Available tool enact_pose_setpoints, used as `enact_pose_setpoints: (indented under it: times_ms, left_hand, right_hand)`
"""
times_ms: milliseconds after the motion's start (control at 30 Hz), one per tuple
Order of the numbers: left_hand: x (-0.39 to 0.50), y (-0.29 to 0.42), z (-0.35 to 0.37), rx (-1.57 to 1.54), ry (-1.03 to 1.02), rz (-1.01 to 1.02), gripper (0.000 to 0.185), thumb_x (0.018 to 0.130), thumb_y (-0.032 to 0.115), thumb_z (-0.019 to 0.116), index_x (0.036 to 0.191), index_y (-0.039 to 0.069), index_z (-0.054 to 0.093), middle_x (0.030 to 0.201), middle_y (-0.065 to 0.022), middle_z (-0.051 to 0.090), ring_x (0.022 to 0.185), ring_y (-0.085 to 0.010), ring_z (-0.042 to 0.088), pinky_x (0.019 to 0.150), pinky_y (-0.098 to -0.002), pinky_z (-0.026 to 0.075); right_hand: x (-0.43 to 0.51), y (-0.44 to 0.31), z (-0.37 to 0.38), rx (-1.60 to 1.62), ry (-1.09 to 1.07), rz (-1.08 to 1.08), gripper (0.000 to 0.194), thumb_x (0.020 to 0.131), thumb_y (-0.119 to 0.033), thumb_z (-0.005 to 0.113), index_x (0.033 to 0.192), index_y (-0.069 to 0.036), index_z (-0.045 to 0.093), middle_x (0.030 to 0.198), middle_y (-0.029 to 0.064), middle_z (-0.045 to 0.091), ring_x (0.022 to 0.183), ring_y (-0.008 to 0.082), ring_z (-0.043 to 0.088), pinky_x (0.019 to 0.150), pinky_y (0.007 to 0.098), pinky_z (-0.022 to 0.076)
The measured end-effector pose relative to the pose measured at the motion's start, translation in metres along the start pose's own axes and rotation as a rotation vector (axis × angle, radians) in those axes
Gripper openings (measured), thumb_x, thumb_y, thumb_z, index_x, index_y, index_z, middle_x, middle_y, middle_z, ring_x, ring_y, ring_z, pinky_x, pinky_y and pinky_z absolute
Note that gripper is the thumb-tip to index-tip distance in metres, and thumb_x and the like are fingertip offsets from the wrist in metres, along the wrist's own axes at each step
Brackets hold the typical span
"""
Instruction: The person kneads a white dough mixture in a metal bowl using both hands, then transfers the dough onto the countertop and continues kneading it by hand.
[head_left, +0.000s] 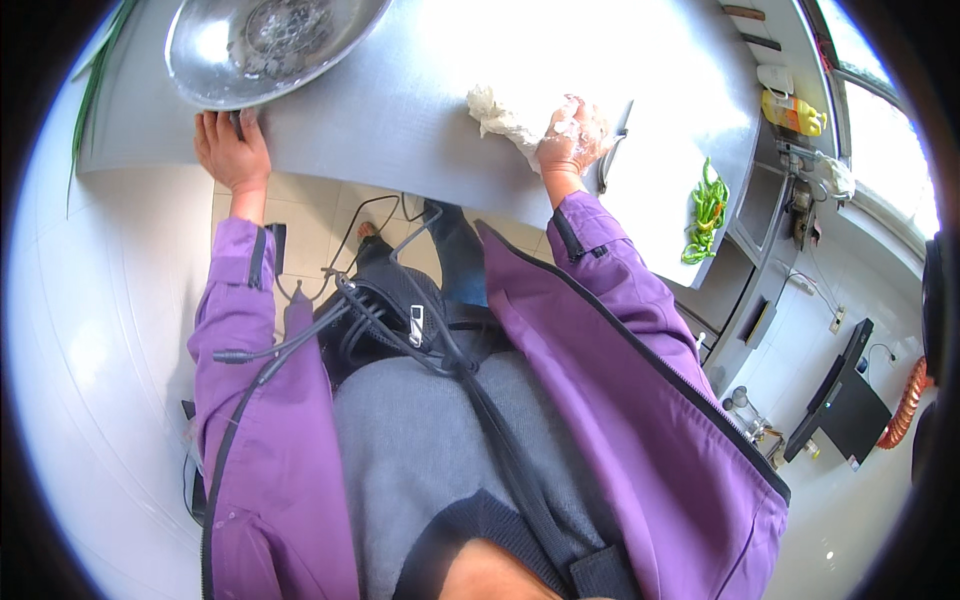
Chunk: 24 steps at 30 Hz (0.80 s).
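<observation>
My left hand (234, 150) lies at the near edge of the metal table (390, 142), its fingertips at the rim of a large metal bowl (195, 86) that has wet residue inside. Farther right, my right hand (574, 139) is closed on one end of a lump of pale dough (504, 124); its fingers are smeared with dough. The dough stretches leftward over the table. A knife (616, 150) lies just right of my right hand. Whether the left fingers grip the bowl or only touch it, I cannot tell.
Green chili peppers (705, 214) lie near the table's right end, long green leaves (97, 97) at its left end. A yellow bottle (793, 112) and a white mug (775, 79) stand by the window. Black cables (345, 296) hang before my body, close to the table edge.
</observation>
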<state>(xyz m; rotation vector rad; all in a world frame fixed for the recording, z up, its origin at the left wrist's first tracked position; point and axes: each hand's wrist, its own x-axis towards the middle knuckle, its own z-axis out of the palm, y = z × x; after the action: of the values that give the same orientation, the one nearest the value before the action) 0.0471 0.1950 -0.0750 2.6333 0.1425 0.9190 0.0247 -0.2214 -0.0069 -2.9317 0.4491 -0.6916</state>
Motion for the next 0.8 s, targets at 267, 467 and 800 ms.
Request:
enact_pose_setpoints:
  times_ms: [267,467,800]
  left_hand:
    - [0.007,0.013,-0.009,-0.041,0.032,0.043,0.039,0.086,0.038,0.051,0.104,0.003,0.059,0.117,-0.012,0.055,0.113,-0.0341,0.047,0.092,-0.0434,0.036]
    - [0.01,0.001,-0.005,0.048,0.12,0.161,0.03,0.08,0.03,0.057,0.091,0.003,0.061,0.099,-0.0153,0.059,0.098,-0.0351,0.052,0.082,-0.0434,0.041]
    - [0.005,0.038,-0.021,-0.201,-0.057,-0.219,0.037,0.073,0.036,0.059,0.092,0.005,0.065,0.11,-0.0214,0.055,0.111,-0.0372,0.044,0.095,-0.0491,0.03]
  right_hand:
    - [0.059,0.024,0.037,-0.103,-0.015,-0.07,0.032,0.078,-0.037,0.054,0.101,-0.016,0.06,0.086,0.0099,0.063,0.08,0.0301,0.059,0.072,0.038,0.0463]
    - [0.112,0.071,0.093,-0.106,-0.168,-0.177,0.035,0.081,-0.026,0.05,0.111,-0.009,0.055,0.111,0.0189,0.057,0.104,0.0297,0.053,0.086,0.0377,0.0421]
    - [0.063,0.099,-0.008,-0.824,-0.635,-0.844,0.054,0.081,-0.017,0.046,0.131,0.0,0.035,0.127,0.0236,0.042,0.122,0.0392,0.034,0.104,0.0473,0.0236]
